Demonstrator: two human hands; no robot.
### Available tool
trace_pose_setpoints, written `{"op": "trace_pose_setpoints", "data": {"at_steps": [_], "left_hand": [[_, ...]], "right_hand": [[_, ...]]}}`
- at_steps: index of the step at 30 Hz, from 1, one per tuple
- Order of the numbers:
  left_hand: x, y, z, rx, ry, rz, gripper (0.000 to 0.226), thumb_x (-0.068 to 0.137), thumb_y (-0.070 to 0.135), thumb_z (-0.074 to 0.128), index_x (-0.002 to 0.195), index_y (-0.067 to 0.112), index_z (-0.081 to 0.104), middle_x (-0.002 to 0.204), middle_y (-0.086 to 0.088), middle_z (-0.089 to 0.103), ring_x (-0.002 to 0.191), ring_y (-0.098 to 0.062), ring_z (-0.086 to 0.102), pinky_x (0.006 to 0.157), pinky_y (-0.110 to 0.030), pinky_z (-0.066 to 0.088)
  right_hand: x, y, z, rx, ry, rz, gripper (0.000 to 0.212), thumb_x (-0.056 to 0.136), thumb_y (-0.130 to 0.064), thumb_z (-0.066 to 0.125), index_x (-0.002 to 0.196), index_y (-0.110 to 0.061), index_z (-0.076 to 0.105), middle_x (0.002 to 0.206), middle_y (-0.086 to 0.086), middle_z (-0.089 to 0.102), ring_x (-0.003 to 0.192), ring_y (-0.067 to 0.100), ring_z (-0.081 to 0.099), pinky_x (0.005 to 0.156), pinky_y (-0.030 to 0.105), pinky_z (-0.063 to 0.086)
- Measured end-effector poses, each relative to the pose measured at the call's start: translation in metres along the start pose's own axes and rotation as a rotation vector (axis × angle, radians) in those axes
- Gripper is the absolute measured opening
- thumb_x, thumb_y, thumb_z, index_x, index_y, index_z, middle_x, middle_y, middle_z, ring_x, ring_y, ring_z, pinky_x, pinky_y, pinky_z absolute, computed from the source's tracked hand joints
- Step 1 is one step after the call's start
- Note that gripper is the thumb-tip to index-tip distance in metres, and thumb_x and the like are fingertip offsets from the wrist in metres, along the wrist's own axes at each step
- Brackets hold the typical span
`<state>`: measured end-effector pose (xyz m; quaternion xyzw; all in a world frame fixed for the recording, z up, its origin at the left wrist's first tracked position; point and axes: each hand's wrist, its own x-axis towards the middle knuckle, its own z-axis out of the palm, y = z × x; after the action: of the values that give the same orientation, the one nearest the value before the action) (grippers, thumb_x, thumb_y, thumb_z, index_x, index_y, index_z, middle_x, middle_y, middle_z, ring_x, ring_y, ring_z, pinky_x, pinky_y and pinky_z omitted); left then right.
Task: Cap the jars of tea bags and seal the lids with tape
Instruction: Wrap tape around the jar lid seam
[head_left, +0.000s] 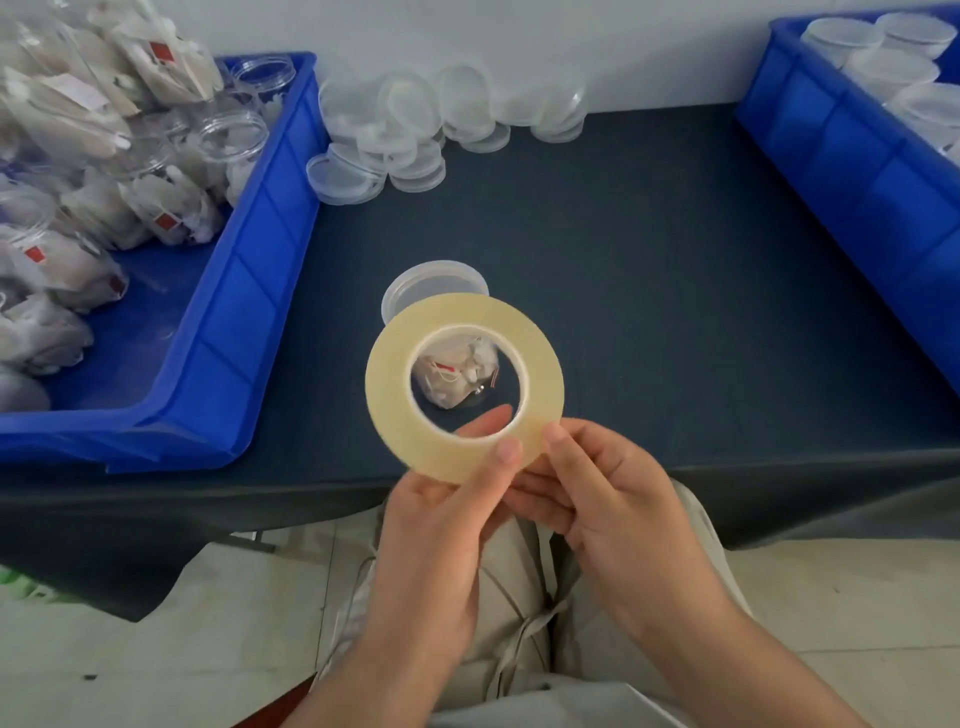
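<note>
Left hand (441, 519), right hand (597, 499) pinch tape roll (395, 364) | jar (434, 283): tags illegible

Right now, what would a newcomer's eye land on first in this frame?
A pale tape roll fills the centre, pinched by the left hand and right hand above the near edge of the table. Behind it sits a capped jar of tea bags. Clear lids pile at the back between the left blue bin and the right blue bin.
</note>
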<state>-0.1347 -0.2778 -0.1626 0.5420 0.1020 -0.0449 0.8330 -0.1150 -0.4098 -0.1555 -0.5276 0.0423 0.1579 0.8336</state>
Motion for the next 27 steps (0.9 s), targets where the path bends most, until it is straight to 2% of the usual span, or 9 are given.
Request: {"op": "trace_pose_setpoints", "data": {"at_steps": [4, 6, 9, 12, 17, 19, 23, 27], "left_hand": [[0.007, 0.004, -0.006, 0.097, 0.146, 0.086, 0.039, 0.082, 0.042, 0.080, 0.115, 0.021, 0.083, 0.115, -0.010, 0.081, 0.115, -0.026, 0.075, 0.101, -0.046, 0.057], [0.002, 0.001, -0.004, 0.095, 0.222, 0.125, 0.033, 0.083, 0.043, 0.081, 0.109, 0.023, 0.085, 0.109, -0.009, 0.082, 0.110, -0.026, 0.077, 0.098, -0.047, 0.057], [-0.003, -0.003, -0.001, 0.043, 0.277, 0.157, 0.034, 0.085, 0.044, 0.080, 0.111, 0.021, 0.084, 0.107, -0.012, 0.081, 0.105, -0.029, 0.078, 0.090, -0.042, 0.061], [-0.004, -0.001, -0.001, -0.012, 0.284, 0.149, 0.040, 0.081, 0.040, 0.083, 0.115, 0.018, 0.082, 0.109, -0.017, 0.080, 0.105, -0.036, 0.077, 0.095, -0.052, 0.060], [-0.004, 0.002, -0.005, 0.016, 0.241, 0.125, 0.043, 0.080, 0.024, 0.085, 0.122, 0.017, 0.079, 0.116, -0.016, 0.079, 0.111, -0.040, 0.074, 0.101, -0.059, 0.057], [-0.003, 0.002, -0.005, 0.021, 0.244, 0.132, 0.038, 0.084, 0.018, 0.082, 0.122, 0.016, 0.079, 0.117, -0.015, 0.079, 0.113, -0.039, 0.074, 0.101, -0.056, 0.058], [-0.005, 0.002, -0.004, 0.035, 0.255, 0.173, 0.033, 0.085, 0.017, 0.079, 0.117, 0.022, 0.081, 0.110, -0.013, 0.081, 0.105, -0.033, 0.078, 0.091, -0.039, 0.063], [-0.005, 0.002, -0.002, 0.017, 0.263, 0.171, 0.034, 0.084, 0.016, 0.079, 0.117, 0.020, 0.081, 0.107, -0.014, 0.081, 0.100, -0.031, 0.079, 0.087, -0.035, 0.063]], "right_hand": [[-0.003, -0.006, -0.003, -0.241, -0.033, 0.009, 0.025, 0.099, -0.045, 0.066, 0.100, -0.027, 0.083, 0.097, 0.007, 0.083, 0.094, 0.023, 0.082, 0.076, 0.025, 0.064], [-0.003, -0.012, -0.004, -0.319, -0.051, 0.026, 0.024, 0.093, -0.046, 0.068, 0.096, -0.029, 0.084, 0.092, 0.004, 0.083, 0.088, 0.021, 0.082, 0.072, 0.024, 0.064], [-0.003, -0.017, -0.006, -0.373, -0.085, 0.037, 0.019, 0.099, -0.037, 0.067, 0.097, -0.030, 0.085, 0.092, 0.000, 0.084, 0.086, 0.019, 0.082, 0.072, 0.023, 0.063], [-0.003, -0.022, -0.006, -0.440, -0.134, 0.021, 0.028, 0.109, -0.020, 0.060, 0.099, -0.029, 0.084, 0.093, -0.002, 0.084, 0.088, 0.016, 0.081, 0.073, 0.023, 0.063], [-0.003, -0.027, -0.006, -0.595, -0.148, -0.069, 0.033, 0.109, -0.013, 0.056, 0.098, -0.029, 0.083, 0.090, -0.009, 0.083, 0.087, 0.011, 0.080, 0.074, 0.020, 0.061], [-0.002, -0.029, -0.007, -0.614, -0.152, -0.075, 0.032, 0.109, -0.015, 0.057, 0.097, -0.026, 0.084, 0.091, -0.009, 0.083, 0.087, 0.011, 0.080, 0.074, 0.021, 0.062], [0.000, -0.029, -0.007, -0.648, -0.161, -0.072, 0.030, 0.109, -0.015, 0.057, 0.098, -0.021, 0.084, 0.090, -0.009, 0.083, 0.086, 0.011, 0.080, 0.073, 0.021, 0.062], [0.001, -0.028, -0.009, -0.667, -0.171, -0.066, 0.029, 0.108, -0.012, 0.058, 0.098, -0.018, 0.084, 0.089, -0.008, 0.083, 0.085, 0.011, 0.080, 0.074, 0.023, 0.062]]}}
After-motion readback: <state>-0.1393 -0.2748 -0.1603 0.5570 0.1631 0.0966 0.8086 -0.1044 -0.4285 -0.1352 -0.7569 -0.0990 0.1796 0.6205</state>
